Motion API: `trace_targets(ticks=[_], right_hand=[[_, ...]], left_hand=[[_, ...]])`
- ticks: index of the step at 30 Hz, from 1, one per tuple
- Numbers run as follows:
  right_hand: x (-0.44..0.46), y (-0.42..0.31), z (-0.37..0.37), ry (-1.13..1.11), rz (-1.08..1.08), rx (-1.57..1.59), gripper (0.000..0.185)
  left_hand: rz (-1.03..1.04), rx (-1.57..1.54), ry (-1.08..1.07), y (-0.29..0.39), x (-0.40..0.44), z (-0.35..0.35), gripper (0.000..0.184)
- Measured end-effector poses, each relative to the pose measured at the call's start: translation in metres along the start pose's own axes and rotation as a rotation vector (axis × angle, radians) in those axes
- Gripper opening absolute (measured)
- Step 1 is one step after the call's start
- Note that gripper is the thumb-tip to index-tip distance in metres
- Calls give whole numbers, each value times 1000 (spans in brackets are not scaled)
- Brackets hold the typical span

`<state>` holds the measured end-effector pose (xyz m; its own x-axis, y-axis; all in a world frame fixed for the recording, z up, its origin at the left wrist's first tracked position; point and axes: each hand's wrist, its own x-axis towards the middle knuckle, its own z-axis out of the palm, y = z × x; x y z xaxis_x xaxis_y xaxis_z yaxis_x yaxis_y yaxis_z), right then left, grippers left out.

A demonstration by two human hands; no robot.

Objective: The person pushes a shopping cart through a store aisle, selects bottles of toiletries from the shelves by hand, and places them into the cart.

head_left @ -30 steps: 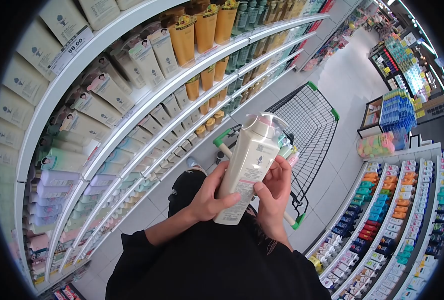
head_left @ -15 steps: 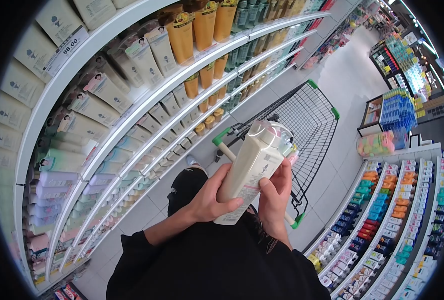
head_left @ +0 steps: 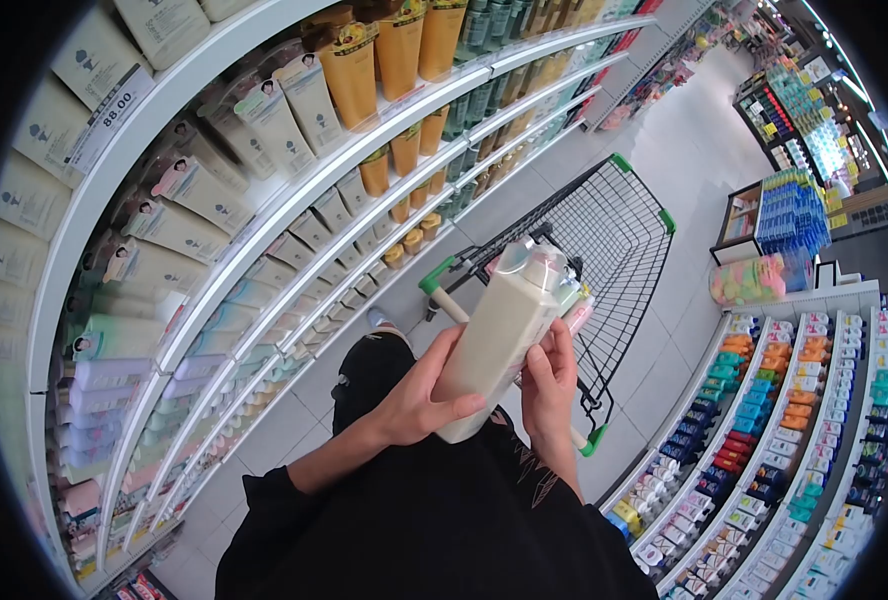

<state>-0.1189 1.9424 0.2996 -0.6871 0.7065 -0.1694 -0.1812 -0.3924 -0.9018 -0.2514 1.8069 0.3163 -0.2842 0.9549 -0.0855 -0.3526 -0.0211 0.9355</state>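
A tall cream-coloured bottle [head_left: 499, 325] with a clear cover over its top is tilted in front of my body. My left hand [head_left: 419, 395] wraps round its lower left side, thumb across the front. On the right edge, my right hand [head_left: 550, 385] grips the bottle with thumb and fingers. A plain side faces me now, and the printed face is turned mostly out of sight to the right. Just beyond the bottle stands a wire shopping cart [head_left: 614, 240] with green corners; a few colourful packages [head_left: 579, 310] show partly behind the bottle.
Curved-looking shelves [head_left: 264, 215] on the left carry rows of cream, orange and lilac bottles, with a price tag [head_left: 111, 118] reading 88.00. More shelves [head_left: 754, 450] of small bottles stand at the right. A tiled aisle floor [head_left: 684, 130] runs ahead past display stands [head_left: 794, 215].
The bottle has been rotated about its length, so its printed label has swung to the right and a blank side shows. Both hands keep their hold.
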Motion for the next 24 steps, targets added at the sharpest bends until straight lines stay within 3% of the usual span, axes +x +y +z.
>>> trace_targets(ticks=[3, 5, 8, 12, 14, 17, 18, 24], right_hand=[[4, 7, -4, 12, 13, 30, 64], [9, 23, -16, -58, 28, 293, 73], [16, 24, -23, -156, 99, 354, 79], [21, 41, -18, -136, 171, 487, 85], [26, 49, -16, -179, 207, 605, 88], [36, 61, -14, -320, 218, 583, 89], [38, 61, -12, -295, 267, 623, 85], [56, 73, -9, 61, 283, 446, 76]], left_hand=[[-17, -15, 20, 13, 1, -2, 85], [-53, 101, -75, 26, 4, -10, 81], [-113, 102, -248, 29, 15, -19, 78], [-90, 303, -217, 8, 38, -25, 76], [-108, 593, -10, 0, 44, -22, 79], [-189, 335, -113, -25, 56, -34, 83], [-283, 187, -150, -24, 59, -39, 87], [-288, 168, -164, -47, 78, -61, 88]])
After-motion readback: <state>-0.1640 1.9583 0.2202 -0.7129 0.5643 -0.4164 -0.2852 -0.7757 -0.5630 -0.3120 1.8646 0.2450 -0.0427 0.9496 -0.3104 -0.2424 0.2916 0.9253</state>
